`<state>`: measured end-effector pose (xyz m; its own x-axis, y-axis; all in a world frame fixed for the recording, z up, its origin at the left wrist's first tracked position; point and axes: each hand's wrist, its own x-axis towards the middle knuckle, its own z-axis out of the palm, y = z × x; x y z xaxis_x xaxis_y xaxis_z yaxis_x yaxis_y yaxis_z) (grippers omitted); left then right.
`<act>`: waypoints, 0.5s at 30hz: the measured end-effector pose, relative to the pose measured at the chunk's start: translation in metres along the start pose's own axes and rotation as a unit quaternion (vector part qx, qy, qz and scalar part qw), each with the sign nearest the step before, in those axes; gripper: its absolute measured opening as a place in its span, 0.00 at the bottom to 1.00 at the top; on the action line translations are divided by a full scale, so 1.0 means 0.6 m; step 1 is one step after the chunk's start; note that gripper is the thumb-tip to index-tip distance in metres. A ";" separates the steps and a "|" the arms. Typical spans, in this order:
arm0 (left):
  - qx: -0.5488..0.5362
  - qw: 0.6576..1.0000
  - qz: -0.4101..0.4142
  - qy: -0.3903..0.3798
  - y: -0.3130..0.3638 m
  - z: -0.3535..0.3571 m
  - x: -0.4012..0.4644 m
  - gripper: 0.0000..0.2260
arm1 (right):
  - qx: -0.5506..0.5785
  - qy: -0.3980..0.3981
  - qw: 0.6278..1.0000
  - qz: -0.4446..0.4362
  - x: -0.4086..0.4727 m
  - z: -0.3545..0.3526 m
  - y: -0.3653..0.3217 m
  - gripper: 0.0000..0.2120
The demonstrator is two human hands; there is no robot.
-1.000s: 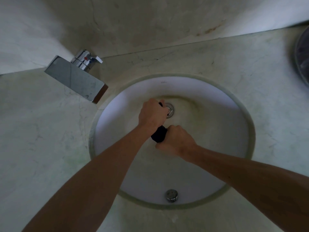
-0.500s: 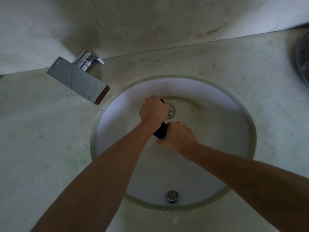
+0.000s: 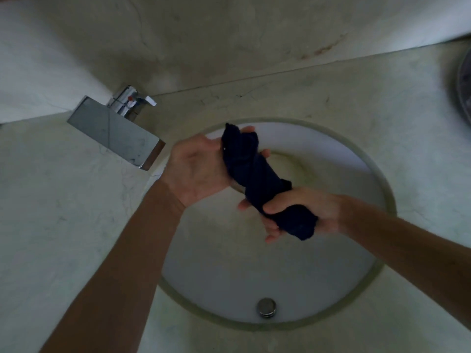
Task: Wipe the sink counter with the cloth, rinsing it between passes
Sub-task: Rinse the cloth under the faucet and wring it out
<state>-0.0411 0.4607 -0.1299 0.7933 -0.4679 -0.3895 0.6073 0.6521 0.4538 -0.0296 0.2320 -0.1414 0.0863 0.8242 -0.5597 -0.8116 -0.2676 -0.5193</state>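
A dark blue cloth (image 3: 257,171), twisted into a thick roll, hangs over the white round sink (image 3: 318,284). My left hand (image 3: 196,169) is turned palm up and grips the cloth's far end. My right hand (image 3: 305,212) is closed around the near end, fingers wrapped over it. The pale marble counter (image 3: 63,225) surrounds the basin on all sides. No water runs from the chrome tap (image 3: 114,131).
The tap's flat square spout juts over the sink's left rim, its lever handle (image 3: 139,99) behind it at the wall. An overflow cap (image 3: 266,306) sits on the basin's near wall. A dark round object (image 3: 463,87) lies at the counter's far right edge.
Both hands have lifted from the drain area and rotated; the left palm now faces up. The cloth, mostly hidden between fists before, is now stretched out and twisted between them.
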 end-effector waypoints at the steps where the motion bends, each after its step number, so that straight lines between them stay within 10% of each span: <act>1: 0.028 0.999 0.021 -0.032 -0.002 -0.004 -0.001 0.32 | 0.042 -0.030 0.999 -0.016 -0.006 0.005 -0.006 0.25; 8: 0.004 0.991 0.133 -0.009 -0.038 0.030 0.024 0.23 | 0.251 -0.264 0.929 -0.073 -0.011 0.052 -0.019 0.33; 15: -0.108 0.971 0.199 -0.075 -0.025 0.099 0.014 0.07 | 0.345 -0.325 0.876 -0.091 -0.035 0.094 -0.010 0.23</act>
<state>-0.0411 0.4113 -0.0924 0.9703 -0.2249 -0.0893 0.2420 0.9010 0.3600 -0.0590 0.2445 -0.0897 0.0860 0.9919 0.0933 -0.9938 0.0789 0.0779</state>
